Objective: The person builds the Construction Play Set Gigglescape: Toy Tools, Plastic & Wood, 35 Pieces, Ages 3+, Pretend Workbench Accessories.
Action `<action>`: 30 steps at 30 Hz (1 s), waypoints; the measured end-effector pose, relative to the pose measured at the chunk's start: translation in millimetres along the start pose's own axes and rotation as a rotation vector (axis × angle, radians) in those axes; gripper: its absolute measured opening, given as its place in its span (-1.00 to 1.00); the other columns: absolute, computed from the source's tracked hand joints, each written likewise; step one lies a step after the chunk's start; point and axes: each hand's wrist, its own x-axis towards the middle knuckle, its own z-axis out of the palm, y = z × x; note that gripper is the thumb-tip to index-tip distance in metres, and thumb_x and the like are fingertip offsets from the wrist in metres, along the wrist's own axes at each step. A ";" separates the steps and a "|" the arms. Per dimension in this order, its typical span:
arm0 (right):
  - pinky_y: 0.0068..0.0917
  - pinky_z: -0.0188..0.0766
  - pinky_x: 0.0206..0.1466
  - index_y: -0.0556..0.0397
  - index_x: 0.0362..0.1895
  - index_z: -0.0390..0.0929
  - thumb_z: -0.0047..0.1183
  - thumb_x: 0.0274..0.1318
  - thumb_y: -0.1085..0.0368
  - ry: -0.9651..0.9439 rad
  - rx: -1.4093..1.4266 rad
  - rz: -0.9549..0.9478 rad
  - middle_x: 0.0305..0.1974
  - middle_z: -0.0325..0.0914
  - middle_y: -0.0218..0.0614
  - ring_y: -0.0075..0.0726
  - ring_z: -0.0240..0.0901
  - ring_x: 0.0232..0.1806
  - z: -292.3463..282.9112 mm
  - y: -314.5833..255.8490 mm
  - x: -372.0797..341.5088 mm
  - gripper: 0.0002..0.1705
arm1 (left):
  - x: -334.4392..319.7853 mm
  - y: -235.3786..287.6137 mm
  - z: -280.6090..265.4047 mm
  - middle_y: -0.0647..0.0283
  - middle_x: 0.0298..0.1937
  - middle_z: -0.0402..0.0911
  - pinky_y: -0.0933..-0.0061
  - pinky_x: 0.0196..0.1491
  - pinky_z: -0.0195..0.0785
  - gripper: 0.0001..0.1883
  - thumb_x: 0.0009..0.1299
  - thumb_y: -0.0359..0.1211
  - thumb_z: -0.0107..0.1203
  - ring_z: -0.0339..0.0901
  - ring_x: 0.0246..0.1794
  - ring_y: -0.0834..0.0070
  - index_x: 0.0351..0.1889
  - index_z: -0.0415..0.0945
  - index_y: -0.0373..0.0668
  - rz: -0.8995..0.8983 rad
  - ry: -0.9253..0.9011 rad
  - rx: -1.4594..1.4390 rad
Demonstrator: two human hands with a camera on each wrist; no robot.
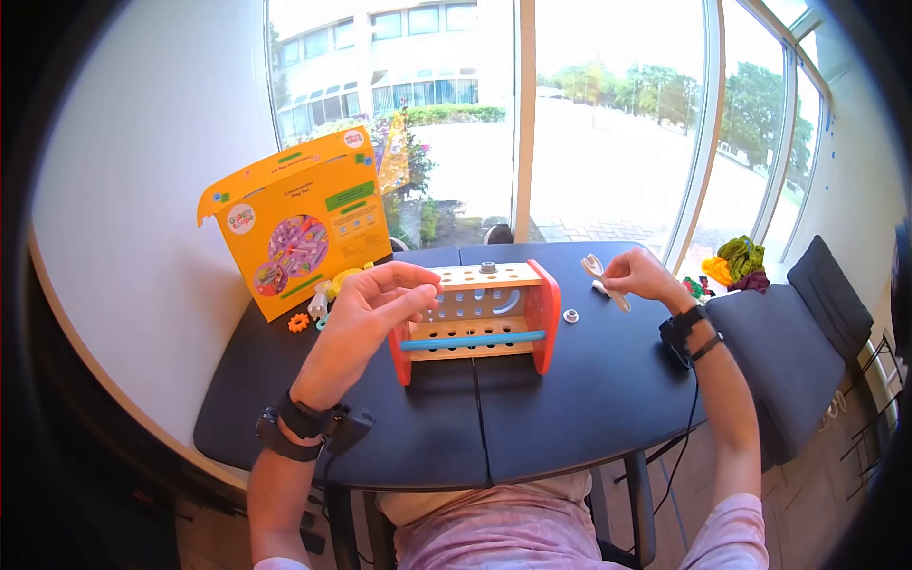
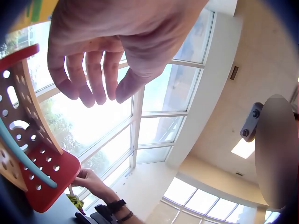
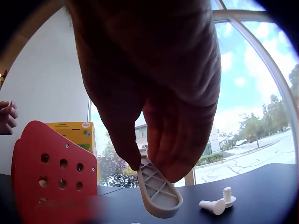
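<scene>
Right hand (image 1: 646,277) pinching a beige toy piece (image 3: 160,191) near white screws (image 3: 213,206), left hand (image 1: 353,325) empty, loosely curved beside the toy workbench (image 1: 475,340): apparently a positioning step, its next move calling for controlled aim.

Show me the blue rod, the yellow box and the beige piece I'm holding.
Blue rod (image 1: 472,340): head view, middle of its length.
Yellow box (image 1: 299,228): head view, printed front.
Beige piece (image 3: 164,199): right wrist view, rounded lower end.

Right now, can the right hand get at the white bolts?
Likely yes: the white bolts lie on the table close by, nothing seen between. But the right hand pinches a beige piece, so may need to free its fingers.
</scene>
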 end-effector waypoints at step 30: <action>-0.16 0.72 0.14 0.02 -0.31 0.91 0.61 0.00 0.23 -0.088 -0.392 0.110 -0.21 0.88 -0.14 0.00 0.78 0.03 58.5 64.4 21.8 -0.80 | -6.5 3.3 -19.7 0.29 0.08 0.84 0.61 0.10 0.55 -0.73 0.68 -0.32 0.34 0.74 0.04 0.69 0.23 0.73 -0.23 0.032 0.141 -0.042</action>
